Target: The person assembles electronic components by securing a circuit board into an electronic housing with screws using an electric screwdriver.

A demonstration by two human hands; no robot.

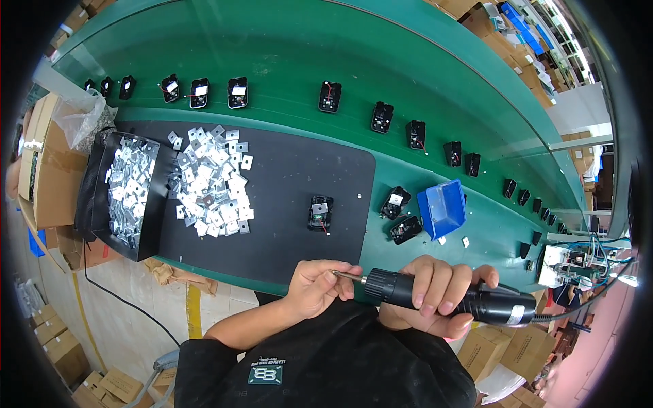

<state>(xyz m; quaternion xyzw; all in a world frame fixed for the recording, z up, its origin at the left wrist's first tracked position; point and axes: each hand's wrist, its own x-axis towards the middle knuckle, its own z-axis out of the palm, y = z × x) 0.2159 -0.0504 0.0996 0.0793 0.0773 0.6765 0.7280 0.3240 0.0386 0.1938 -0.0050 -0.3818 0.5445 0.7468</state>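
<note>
My right hand (442, 289) is wrapped round a black corded electric screwdriver (500, 306), held level in front of my chest with its bit pointing left. The fingertips of my left hand (320, 285) pinch the tip of the metal bit (350, 276); whether a screw sits there is too small to tell. Beyond my hands, on the black mat (286, 170), lies an open black plastic housing (320, 213) with a metal plate and a red wire in it. Two similar housings (405, 230) lie right of the mat, beside a blue plastic bin (443, 209).
A heap of square metal plates (214, 180) covers the mat's left part, beside a black box (153, 204) of more plates. Several black housings (330, 97) stand in a line along the green belt (279, 68). Cardboard boxes (58, 163) stand at left; a small machine (578, 265) at right.
</note>
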